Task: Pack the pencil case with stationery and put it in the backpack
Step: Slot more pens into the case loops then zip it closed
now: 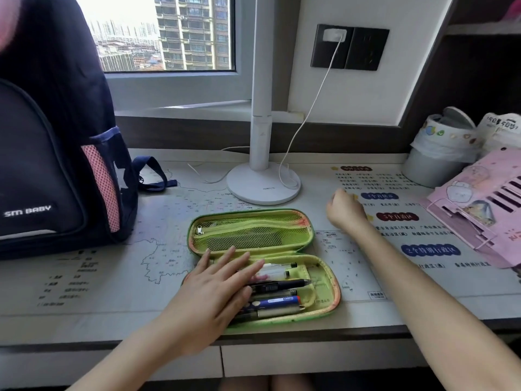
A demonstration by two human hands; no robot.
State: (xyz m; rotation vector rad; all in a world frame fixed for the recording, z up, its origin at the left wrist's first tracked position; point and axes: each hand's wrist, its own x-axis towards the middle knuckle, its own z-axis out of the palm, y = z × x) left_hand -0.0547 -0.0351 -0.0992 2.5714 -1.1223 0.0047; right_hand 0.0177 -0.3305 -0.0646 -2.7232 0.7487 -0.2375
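Note:
A green pencil case (324, 273) lies open on the desk in front of me, its mesh-pocket lid (251, 230) flat behind the tray. Several pens (279, 294) lie in the tray, among them a black one and a blue one. My left hand (222, 280) rests flat on the left end of the tray, fingers spread over the pens. My right hand (345, 210) hovers to the right of the case, fingers curled; I cannot see whether it holds anything. A navy backpack (48, 153) with pink mesh pockets stands upright at the far left.
A white lamp base (263, 186) and its pole stand just behind the case, with a white cable running to a wall socket (349, 48). At right lie a pink perforated stand (485, 210) and two decorated cups (439, 148). A printed map mat (158, 266) covers the desk.

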